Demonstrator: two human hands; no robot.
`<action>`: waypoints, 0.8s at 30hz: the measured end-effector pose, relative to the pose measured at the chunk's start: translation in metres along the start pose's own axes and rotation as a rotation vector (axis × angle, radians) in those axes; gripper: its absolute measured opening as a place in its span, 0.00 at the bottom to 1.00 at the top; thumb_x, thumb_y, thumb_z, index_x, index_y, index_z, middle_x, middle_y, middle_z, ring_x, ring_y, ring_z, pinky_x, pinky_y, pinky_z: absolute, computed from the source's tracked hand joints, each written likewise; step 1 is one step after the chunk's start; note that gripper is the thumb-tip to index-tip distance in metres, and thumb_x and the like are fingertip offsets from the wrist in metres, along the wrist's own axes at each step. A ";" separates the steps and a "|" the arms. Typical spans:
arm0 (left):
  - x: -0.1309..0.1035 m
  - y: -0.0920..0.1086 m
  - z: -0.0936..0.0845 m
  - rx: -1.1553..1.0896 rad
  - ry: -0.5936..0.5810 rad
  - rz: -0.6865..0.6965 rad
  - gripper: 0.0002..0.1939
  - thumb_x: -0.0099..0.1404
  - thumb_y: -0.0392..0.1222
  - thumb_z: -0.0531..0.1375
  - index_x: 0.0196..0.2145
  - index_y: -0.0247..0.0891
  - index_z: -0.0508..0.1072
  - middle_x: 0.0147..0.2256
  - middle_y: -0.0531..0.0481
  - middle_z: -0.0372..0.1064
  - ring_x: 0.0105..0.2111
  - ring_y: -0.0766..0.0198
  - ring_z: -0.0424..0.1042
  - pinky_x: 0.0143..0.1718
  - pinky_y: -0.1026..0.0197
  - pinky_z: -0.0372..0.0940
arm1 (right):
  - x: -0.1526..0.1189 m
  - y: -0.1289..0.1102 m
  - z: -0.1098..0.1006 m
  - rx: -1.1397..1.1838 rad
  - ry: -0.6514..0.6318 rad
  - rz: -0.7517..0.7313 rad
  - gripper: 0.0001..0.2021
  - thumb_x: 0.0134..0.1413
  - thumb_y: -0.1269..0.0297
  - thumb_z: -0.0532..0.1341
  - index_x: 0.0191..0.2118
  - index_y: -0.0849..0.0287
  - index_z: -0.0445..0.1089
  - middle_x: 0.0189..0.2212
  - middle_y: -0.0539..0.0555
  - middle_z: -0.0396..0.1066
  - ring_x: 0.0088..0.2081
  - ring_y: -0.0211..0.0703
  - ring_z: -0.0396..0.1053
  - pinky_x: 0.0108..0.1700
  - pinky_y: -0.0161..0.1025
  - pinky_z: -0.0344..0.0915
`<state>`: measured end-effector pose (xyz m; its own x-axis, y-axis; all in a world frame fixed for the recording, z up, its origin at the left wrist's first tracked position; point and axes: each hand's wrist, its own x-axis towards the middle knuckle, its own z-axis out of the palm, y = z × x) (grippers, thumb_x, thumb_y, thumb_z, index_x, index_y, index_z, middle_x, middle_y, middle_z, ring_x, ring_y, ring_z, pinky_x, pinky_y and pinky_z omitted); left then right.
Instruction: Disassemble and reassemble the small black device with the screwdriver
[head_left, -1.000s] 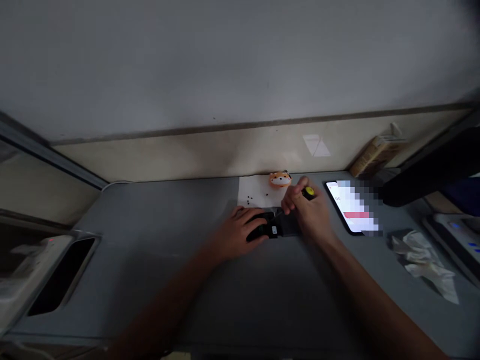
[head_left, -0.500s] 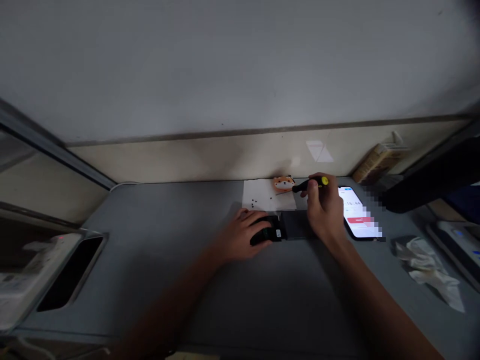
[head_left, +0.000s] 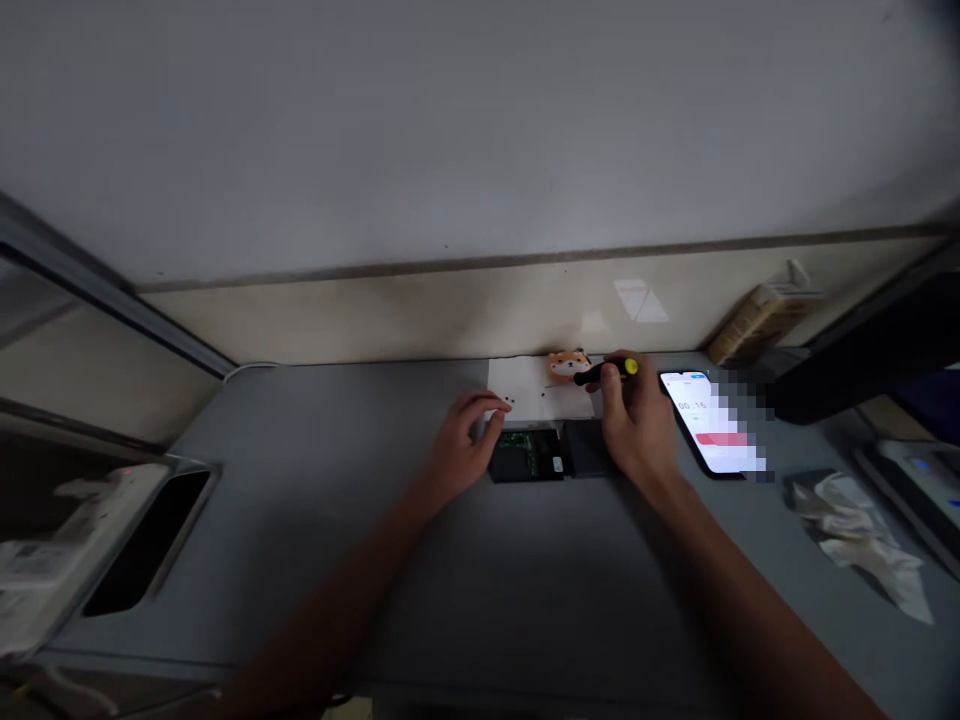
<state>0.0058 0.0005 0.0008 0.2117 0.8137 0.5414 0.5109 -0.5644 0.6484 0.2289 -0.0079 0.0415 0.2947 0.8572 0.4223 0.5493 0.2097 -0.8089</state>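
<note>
My right hand (head_left: 637, 415) is wrapped round a screwdriver (head_left: 600, 373) with a black handle and yellow end cap. Its thin shaft points left over a white sheet of paper (head_left: 525, 372). Several tiny dark screws (head_left: 511, 400) lie on the paper. At their edge, the thumb and forefinger of my left hand (head_left: 466, 445) come together in a pinch; whatever may be between the tips is too small to make out. Just below the paper is a black open case (head_left: 517, 466) with a green circuit board inside. A dark flat panel (head_left: 589, 450) adjoins its right side, partly behind my right wrist.
An orange-and-white animal-faced item (head_left: 568, 366) sits at the paper's back edge. Right of my hand lies a lit phone (head_left: 716, 430) showing a timer. Crumpled tissue (head_left: 855, 530) and a carton (head_left: 761, 322) are farther right. Another dark-screened phone (head_left: 150, 545) rests at left.
My left hand has lifted off the black case and moved up and left to the screws, uncovering the circuit board. The right hand with the screwdriver has shifted slightly left.
</note>
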 end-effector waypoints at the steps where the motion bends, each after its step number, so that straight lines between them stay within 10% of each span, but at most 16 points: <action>1: 0.000 -0.002 0.001 0.008 0.010 -0.003 0.09 0.74 0.41 0.55 0.40 0.43 0.77 0.42 0.48 0.75 0.45 0.60 0.76 0.51 0.55 0.71 | 0.000 0.000 0.000 -0.012 -0.009 0.009 0.21 0.65 0.41 0.52 0.46 0.54 0.66 0.31 0.56 0.79 0.30 0.50 0.75 0.33 0.43 0.66; 24: -0.003 -0.008 0.000 0.298 -0.014 0.026 0.07 0.72 0.45 0.61 0.40 0.45 0.80 0.40 0.49 0.74 0.43 0.59 0.74 0.50 0.53 0.67 | -0.015 -0.021 0.004 0.275 -0.122 -0.075 0.15 0.67 0.47 0.53 0.44 0.53 0.65 0.28 0.51 0.77 0.25 0.40 0.72 0.28 0.38 0.67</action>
<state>0.0013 0.0027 -0.0061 0.2386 0.8023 0.5472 0.7270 -0.5212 0.4471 0.2097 -0.0234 0.0508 0.1560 0.8813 0.4461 0.3284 0.3797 -0.8649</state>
